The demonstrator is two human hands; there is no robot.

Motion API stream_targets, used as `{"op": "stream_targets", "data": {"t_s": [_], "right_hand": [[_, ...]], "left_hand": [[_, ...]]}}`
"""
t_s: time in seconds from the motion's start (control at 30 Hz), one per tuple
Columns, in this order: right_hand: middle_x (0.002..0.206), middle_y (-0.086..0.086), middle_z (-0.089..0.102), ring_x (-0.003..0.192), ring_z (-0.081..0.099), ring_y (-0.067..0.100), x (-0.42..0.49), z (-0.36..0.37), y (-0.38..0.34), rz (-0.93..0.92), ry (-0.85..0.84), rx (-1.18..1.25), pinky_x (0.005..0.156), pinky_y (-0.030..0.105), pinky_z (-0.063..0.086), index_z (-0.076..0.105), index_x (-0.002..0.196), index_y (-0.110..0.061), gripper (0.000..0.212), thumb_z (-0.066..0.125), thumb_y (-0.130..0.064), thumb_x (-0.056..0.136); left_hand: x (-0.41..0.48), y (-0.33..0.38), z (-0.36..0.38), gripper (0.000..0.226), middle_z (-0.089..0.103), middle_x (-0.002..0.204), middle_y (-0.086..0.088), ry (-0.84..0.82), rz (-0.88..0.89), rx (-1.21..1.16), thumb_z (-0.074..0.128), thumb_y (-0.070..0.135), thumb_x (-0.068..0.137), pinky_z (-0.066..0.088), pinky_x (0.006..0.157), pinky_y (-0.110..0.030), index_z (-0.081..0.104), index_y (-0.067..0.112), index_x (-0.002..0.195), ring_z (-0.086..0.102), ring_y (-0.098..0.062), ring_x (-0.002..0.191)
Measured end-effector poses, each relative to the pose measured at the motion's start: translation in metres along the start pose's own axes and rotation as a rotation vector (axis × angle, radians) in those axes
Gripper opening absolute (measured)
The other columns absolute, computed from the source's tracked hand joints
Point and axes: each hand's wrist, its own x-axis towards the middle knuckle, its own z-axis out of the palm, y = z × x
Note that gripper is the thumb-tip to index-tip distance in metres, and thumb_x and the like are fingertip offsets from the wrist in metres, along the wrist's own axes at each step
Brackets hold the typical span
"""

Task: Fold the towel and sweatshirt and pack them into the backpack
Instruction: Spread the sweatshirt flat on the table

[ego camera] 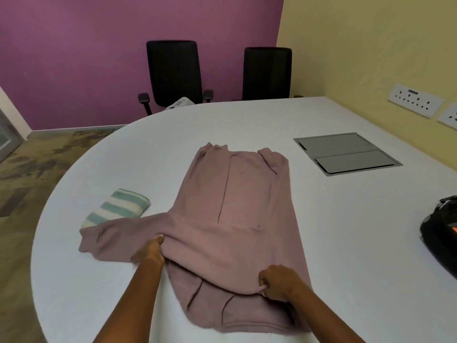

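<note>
A dusty-pink sweatshirt (pixel 237 214) lies flat on the white table (pixel 346 231), hood toward me, hem at the far end. One sleeve is folded across the body to the left. My left hand (pixel 150 251) pinches that sleeve near the shoulder. My right hand (pixel 277 283) grips the fabric at the near right shoulder edge. A folded green-and-white striped towel (pixel 118 209) rests to the left, its near end tucked under the sleeve cuff. The black backpack (pixel 440 236) with an orange mark sits at the table's right edge, partly cut off.
A grey cable hatch (pixel 346 153) is set into the table at the far right. Two black office chairs (pixel 175 73) stand behind the table against a purple wall. Wall sockets (pixel 415 100) are on the yellow wall at right.
</note>
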Motion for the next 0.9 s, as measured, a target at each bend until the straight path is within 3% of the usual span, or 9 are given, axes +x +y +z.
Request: {"op": "stream_targets", "data": {"t_s": [0.13,0.23,0.37,0.5,0.6,0.7,0.77,0.83,0.9], "right_hand": [[0.142,0.006,0.032,0.129,0.033,0.024,0.008,0.007,-0.018,-0.099,0.112,-0.063,0.099,0.036,0.033,0.033,0.137,-0.020,0.055,0.051,-0.034,0.087],[0.156,0.000,0.012,0.144,0.011,0.021,0.014,0.017,-0.027,-0.110,0.106,-0.083,0.110,0.044,0.022,0.021,0.146,-0.028,0.058,0.027,-0.046,0.092],[0.158,-0.005,0.004,0.146,0.003,0.021,0.013,0.027,-0.027,-0.095,0.025,-0.035,0.115,0.047,0.012,0.022,0.145,-0.037,0.045,0.024,-0.039,0.100],[0.156,-0.011,0.013,0.145,0.007,0.012,0.003,0.022,-0.013,-0.119,0.009,0.248,0.117,0.037,0.009,0.031,0.142,-0.037,0.046,0.030,-0.048,0.097],[0.149,-0.021,0.022,0.139,0.010,-0.001,-0.008,0.021,0.002,-0.130,0.051,0.414,0.118,0.030,0.009,0.036,0.141,-0.031,0.100,0.014,-0.089,0.062],[0.153,-0.017,0.021,0.143,0.010,0.003,-0.014,0.027,0.007,-0.141,0.051,0.374,0.118,0.031,0.008,0.039,0.137,-0.036,0.043,0.035,-0.047,0.096],[0.154,-0.017,0.018,0.144,0.009,0.006,-0.015,0.031,0.006,-0.153,0.023,0.324,0.118,0.033,0.007,0.036,0.133,-0.046,0.036,0.036,-0.032,0.099],[0.154,-0.017,0.020,0.144,0.010,0.006,-0.014,0.028,0.004,-0.166,0.000,0.300,0.118,0.032,0.009,0.036,0.127,-0.054,0.034,0.036,-0.036,0.099],[0.152,-0.018,0.025,0.140,0.013,-0.001,-0.014,0.024,0.005,-0.168,0.015,0.355,0.117,0.029,0.011,0.040,0.107,-0.068,0.020,0.035,-0.062,0.088]], "left_hand": [[-0.013,0.002,-0.004,0.066,0.039,0.142,-0.003,-0.065,-0.031,-0.144,0.058,0.035,0.089,0.038,0.105,-0.038,0.032,0.005,0.141,0.045,-0.023,0.126],[0.004,0.009,-0.010,0.057,0.052,0.136,-0.007,-0.101,-0.011,-0.292,0.059,0.039,0.087,0.044,0.100,-0.037,0.046,0.009,0.134,0.053,-0.025,0.121],[0.002,0.031,-0.013,0.044,0.057,0.130,-0.006,-0.272,0.046,-0.373,0.048,0.031,0.093,0.040,0.104,-0.033,0.049,0.011,0.133,0.057,-0.022,0.109],[-0.022,0.060,-0.008,0.021,0.066,0.089,-0.001,-0.428,0.086,-0.420,0.046,0.019,0.085,0.040,0.099,-0.029,0.058,0.019,0.103,0.057,-0.016,0.087],[-0.035,0.080,-0.003,0.022,0.061,0.094,-0.001,-0.453,0.106,-0.447,0.051,0.013,0.074,0.046,0.090,-0.028,0.058,0.017,0.094,0.058,-0.016,0.090],[-0.041,0.087,0.007,0.019,0.057,0.088,-0.001,-0.392,0.131,-0.383,0.039,0.006,0.092,0.046,0.089,-0.027,0.056,0.014,0.090,0.056,-0.015,0.081],[-0.045,0.087,0.015,0.019,0.056,0.087,-0.002,-0.351,0.162,-0.338,0.040,0.003,0.091,0.046,0.093,-0.029,0.055,0.012,0.087,0.055,-0.015,0.079],[-0.048,0.087,0.024,0.018,0.056,0.089,-0.002,-0.366,0.161,-0.312,0.040,0.006,0.093,0.043,0.096,-0.029,0.055,0.013,0.087,0.055,-0.014,0.081],[-0.050,0.092,0.032,0.018,0.057,0.090,-0.001,-0.391,0.168,-0.310,0.037,0.011,0.096,0.042,0.095,-0.029,0.055,0.012,0.098,0.056,-0.014,0.090]]}}
